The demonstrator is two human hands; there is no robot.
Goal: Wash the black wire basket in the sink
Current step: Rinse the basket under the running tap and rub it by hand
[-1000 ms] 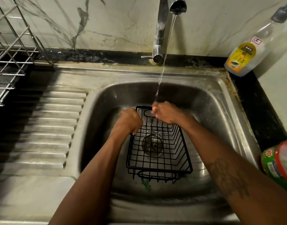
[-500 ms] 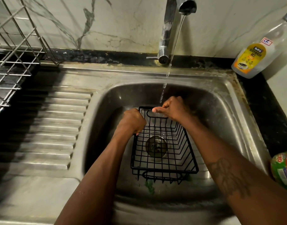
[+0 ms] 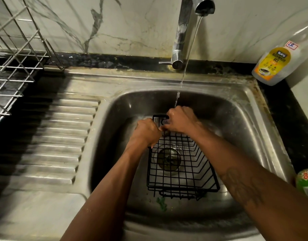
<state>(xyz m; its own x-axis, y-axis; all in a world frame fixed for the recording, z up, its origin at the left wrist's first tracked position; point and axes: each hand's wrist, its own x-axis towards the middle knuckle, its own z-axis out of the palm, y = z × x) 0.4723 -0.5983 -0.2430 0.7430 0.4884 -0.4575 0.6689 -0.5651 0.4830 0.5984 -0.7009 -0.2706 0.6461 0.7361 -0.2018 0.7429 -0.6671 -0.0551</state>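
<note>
Rinsing the far end looks like the step in hand. The black wire basket (image 3: 184, 171) sits low in the sink (image 3: 240, 119), right over the drain (image 3: 168, 158), with its near end towards me. My left hand (image 3: 147, 132) has its fingers curled round the far left rim. My right hand (image 3: 182, 120) is closed round the handle wire at the far end, where the thin stream (image 3: 189, 54) from the tap (image 3: 182, 32) lands on my knuckles.

To do this well, I think I should hold the frame steady with the left hand and rub along each wire with the right. Then I would turn the basket so the water reaches the near end and the underside too. The dishwash gel bottle (image 3: 275, 63) stands far right on the counter, well apart, if soap is wanted. Wet wire may slip, so a firm grip matters.
</note>
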